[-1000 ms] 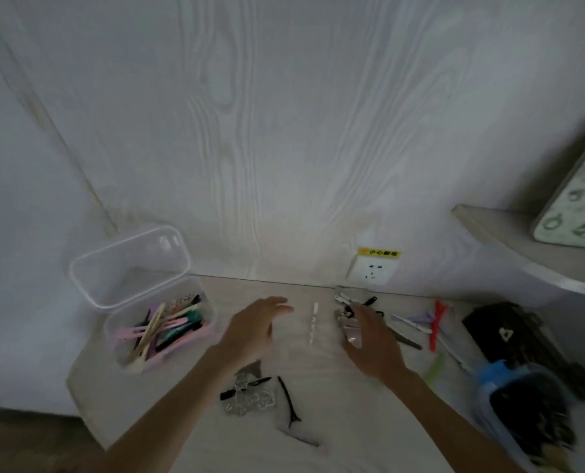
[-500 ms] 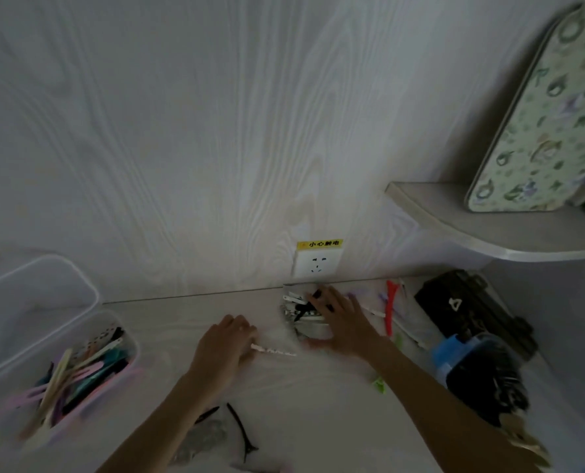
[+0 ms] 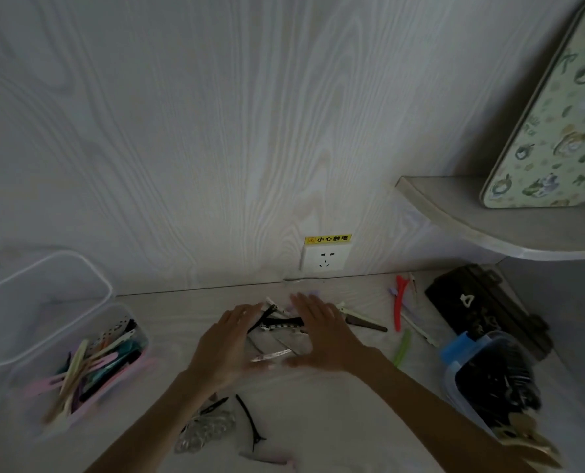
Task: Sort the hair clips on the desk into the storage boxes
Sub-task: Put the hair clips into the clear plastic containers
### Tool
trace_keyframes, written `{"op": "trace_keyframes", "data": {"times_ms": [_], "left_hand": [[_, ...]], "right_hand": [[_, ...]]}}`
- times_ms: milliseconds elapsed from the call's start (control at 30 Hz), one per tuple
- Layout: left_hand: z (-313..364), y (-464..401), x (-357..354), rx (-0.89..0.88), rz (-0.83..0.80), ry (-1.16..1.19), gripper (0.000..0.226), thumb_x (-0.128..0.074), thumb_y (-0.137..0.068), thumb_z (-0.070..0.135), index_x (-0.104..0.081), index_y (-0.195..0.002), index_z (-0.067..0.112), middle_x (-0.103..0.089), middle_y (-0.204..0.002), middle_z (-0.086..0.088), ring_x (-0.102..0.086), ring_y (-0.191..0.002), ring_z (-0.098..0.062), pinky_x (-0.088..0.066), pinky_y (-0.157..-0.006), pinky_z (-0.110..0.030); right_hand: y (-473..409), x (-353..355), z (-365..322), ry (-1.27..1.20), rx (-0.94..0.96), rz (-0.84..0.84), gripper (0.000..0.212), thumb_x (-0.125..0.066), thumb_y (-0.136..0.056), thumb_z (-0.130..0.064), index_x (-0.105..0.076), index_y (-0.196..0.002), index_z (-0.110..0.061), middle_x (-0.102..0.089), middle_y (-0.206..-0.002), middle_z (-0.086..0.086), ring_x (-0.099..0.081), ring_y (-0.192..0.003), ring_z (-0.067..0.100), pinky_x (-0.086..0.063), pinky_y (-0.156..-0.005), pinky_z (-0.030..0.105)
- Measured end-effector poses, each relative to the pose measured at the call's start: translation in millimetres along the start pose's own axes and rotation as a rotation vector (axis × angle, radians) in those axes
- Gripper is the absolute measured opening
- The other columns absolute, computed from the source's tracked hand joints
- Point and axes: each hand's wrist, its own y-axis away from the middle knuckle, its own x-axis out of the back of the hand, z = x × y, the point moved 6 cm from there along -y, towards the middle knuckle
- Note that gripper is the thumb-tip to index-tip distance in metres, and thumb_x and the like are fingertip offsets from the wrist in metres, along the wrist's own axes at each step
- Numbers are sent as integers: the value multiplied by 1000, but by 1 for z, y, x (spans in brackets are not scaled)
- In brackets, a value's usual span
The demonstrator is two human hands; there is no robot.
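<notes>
Clip pile [image 3: 279, 327] sits on the desk [image 3: 318, 421] between both hands, long axes mostly left-right. Left hand [image 3: 228, 346] and right hand [image 3: 321, 332] flat-open, flanking it, gripping nothing; equally near.

Near the bench's [image 3: 318, 421] back edge, left hand [image 3: 224, 349] and right hand [image 3: 321, 332] flank a clip pile [image 3: 277, 326], fingers apparently straight, though blurred.

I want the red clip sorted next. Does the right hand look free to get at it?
Probably yes. The right hand is open, holding nothing, and the red clip lies uncovered on the desk just to its right, with only a few loose clips between them.
</notes>
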Motion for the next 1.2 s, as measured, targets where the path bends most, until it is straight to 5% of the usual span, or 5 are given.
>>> {"op": "trace_keyframes", "data": {"times_ms": [167,300,433,867,1200], "left_hand": [[13,-9,-3,211,0,-21,83,-66,-71,58,-32,-134,16,-41,-128,-2,-42,-116,-21,-46,-83,-32],[5,-12,-2,273,-50,17,64,-70,-74,49,-39,-118,15,-56,-112,-3,-59,-98,-23,-45,-76,-32],[-3,-9,-3,303,-120,-18,49,-66,-78,46,-52,-115,18,-63,-112,-4,-60,-101,-22,-46,-81,-30],[3,21,40,130,73,-32,22,-56,-89,36,-69,-104,27,-72,-97,6,-66,-90,-13,-39,-68,-23],[-85,123,150,420,430,-75,21,-52,-91,39,-67,-102,30,-73,-94,5,-67,-90,-19,-45,-69,-28]], "right_hand": [[20,-10,14,235,-119,-127,107,-50,-76,-67,6,-147,-10,6,-157,14,2,-145,32,-6,-116,47],[18,-4,1,241,-60,63,62,-48,-92,-39,-28,-140,-7,-33,-141,18,-36,-125,33,-43,-91,46],[18,-4,-3,27,-47,146,32,-46,-94,-25,-46,-124,-13,-48,-121,10,-47,-107,25,-44,-78,37],[20,18,-21,-172,30,221,21,-60,-87,-23,-70,-105,-20,-67,-103,8,-60,-98,23,-42,-82,30],[-41,53,-183,-378,326,325,16,-68,-81,-19,-72,-96,-16,-68,-93,7,-64,-87,22,-48,-78,31]]}}
